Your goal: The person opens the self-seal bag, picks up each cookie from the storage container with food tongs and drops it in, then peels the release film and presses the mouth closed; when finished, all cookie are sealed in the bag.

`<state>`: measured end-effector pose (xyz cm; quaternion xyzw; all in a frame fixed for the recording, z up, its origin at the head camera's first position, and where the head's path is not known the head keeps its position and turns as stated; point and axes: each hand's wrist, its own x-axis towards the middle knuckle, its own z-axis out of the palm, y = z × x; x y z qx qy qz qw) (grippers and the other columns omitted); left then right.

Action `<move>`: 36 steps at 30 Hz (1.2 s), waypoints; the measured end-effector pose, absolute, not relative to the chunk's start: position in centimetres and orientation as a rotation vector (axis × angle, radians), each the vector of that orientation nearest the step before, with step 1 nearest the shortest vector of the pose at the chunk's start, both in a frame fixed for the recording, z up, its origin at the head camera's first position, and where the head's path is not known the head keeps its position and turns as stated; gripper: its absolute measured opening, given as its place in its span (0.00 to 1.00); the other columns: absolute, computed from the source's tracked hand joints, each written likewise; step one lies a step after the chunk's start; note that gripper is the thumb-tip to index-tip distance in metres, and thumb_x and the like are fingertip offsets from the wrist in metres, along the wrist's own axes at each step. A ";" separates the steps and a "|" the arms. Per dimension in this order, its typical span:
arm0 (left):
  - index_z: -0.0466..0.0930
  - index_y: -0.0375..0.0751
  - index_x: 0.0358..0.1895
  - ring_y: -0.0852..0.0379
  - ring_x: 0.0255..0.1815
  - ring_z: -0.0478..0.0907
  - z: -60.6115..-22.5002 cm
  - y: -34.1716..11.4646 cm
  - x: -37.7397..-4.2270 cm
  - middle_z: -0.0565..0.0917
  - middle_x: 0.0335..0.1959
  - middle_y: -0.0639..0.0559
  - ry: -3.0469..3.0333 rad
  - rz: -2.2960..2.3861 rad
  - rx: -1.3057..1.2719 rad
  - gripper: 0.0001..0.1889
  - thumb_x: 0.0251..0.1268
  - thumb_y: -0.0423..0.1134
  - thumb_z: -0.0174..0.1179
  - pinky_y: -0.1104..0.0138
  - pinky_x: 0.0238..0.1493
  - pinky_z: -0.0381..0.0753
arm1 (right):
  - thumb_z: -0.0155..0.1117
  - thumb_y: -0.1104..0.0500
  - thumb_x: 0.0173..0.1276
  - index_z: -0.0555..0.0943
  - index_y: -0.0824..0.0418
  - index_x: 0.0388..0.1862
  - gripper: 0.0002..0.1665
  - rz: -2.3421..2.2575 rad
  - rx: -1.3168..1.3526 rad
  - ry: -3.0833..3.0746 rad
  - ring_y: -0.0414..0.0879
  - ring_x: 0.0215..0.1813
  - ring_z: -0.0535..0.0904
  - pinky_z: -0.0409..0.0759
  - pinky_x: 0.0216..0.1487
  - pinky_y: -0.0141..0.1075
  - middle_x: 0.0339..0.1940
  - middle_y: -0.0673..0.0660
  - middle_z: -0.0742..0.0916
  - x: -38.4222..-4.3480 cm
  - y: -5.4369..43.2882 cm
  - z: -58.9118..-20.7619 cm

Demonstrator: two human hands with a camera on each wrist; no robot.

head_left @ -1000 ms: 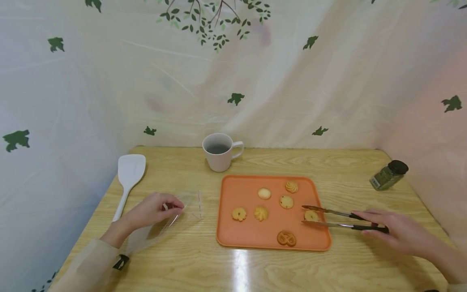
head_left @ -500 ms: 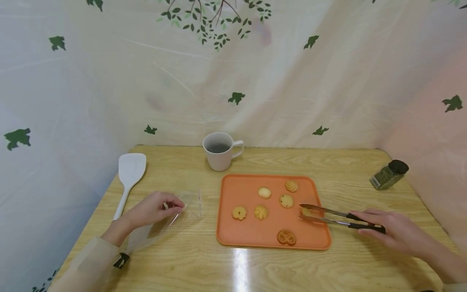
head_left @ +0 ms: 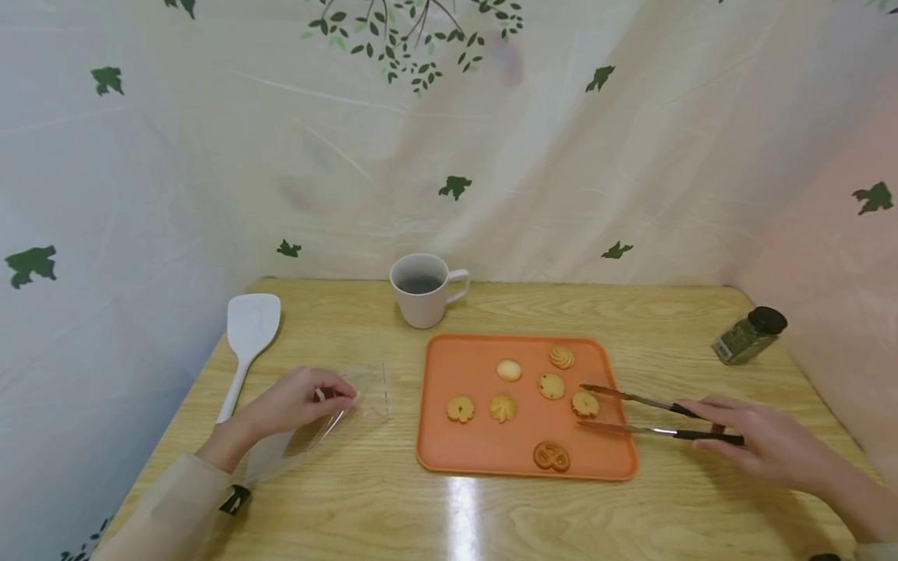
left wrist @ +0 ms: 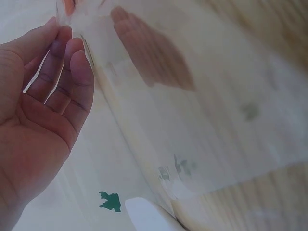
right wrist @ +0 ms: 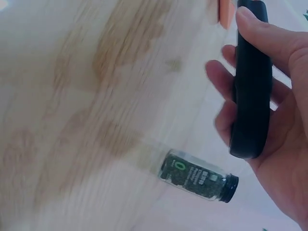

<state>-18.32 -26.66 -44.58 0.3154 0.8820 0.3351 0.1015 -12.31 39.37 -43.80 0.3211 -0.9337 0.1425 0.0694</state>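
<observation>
My left hand [head_left: 302,401] pinches the edge of a clear plastic bag [head_left: 368,399] between thumb and fingertips, at the left of the table. The see-through bag [left wrist: 216,115] spreads beside that hand in the left wrist view. My right hand [head_left: 761,446] grips a pair of tongs [head_left: 652,430] by the black handles [right wrist: 252,91]. The tongs' two arms are spread, their tips on either side of a round cookie [head_left: 585,404] at the right of an orange tray [head_left: 484,453]. Several other cookies lie on the tray, a pretzel-shaped one [head_left: 551,456] nearest the front.
Behind the tray stands a white mug [head_left: 424,300] with dark liquid in it. A white spatula [head_left: 252,323] lies at the left, its handle partly behind my left wrist. At the far right a jar of green herbs [head_left: 745,339] lies on its side.
The tongs closed on the round cookie, tilting it, then spread apart again. The cookie now sits a little farther left and back on the tray. My left hand has stayed put.
</observation>
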 end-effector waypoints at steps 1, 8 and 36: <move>0.89 0.44 0.45 0.66 0.33 0.80 -44.6 -26.7 -18.3 0.88 0.38 0.58 2.603 0.991 0.930 0.05 0.71 0.37 0.65 0.68 0.34 0.82 | 0.81 0.57 0.56 0.82 0.55 0.63 0.34 0.436 0.963 -2.814 0.24 0.31 0.73 0.70 0.23 0.29 0.44 0.48 0.85 -12.3 39.4 -43.8; 0.89 0.44 0.44 0.66 0.33 0.79 -44.6 -26.6 -18.2 0.88 0.38 0.58 2.603 0.989 0.927 0.05 0.71 0.36 0.65 0.68 0.34 0.82 | 0.79 0.54 0.60 0.82 0.53 0.64 0.32 0.356 0.957 -2.826 0.25 0.32 0.74 0.74 0.25 0.33 0.46 0.48 0.87 -12.4 39.0 -43.7; 0.89 0.41 0.44 0.66 0.32 0.80 -44.2 -26.8 -18.5 0.88 0.37 0.57 2.594 1.043 1.034 0.05 0.70 0.35 0.66 0.68 0.32 0.82 | 0.76 0.56 0.64 0.80 0.48 0.68 0.32 0.499 0.993 -2.824 0.28 0.23 0.76 0.76 0.26 0.33 0.54 0.62 0.87 -13.0 36.2 -42.9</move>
